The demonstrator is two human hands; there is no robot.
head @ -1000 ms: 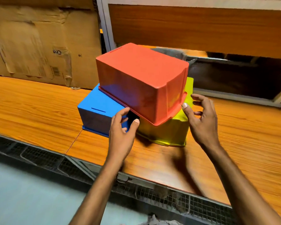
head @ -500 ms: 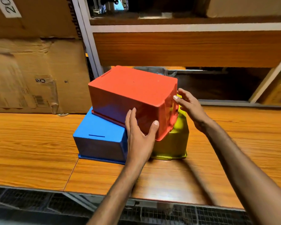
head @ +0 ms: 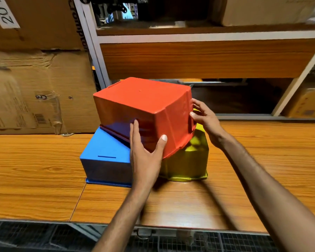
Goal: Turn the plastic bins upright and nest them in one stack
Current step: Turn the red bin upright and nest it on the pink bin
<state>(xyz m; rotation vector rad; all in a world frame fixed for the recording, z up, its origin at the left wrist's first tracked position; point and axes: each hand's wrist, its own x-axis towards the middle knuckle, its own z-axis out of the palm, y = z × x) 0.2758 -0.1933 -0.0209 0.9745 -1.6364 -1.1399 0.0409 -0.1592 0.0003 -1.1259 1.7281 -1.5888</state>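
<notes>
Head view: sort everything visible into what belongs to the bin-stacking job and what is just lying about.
Belongs to the job:
red bin, upside down, gripped by left hand and right hand
blue bin, upside down
yellow bin, upside down

Just lying about:
cardboard boxes
shelf rack
wire mesh

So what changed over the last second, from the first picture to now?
Both hands closed in on the red bin: the left hand went from below its rim onto its near side, the right hand onto its right end. Red still sits tilted, upside down, on the blue bin and yellow bin.
</notes>
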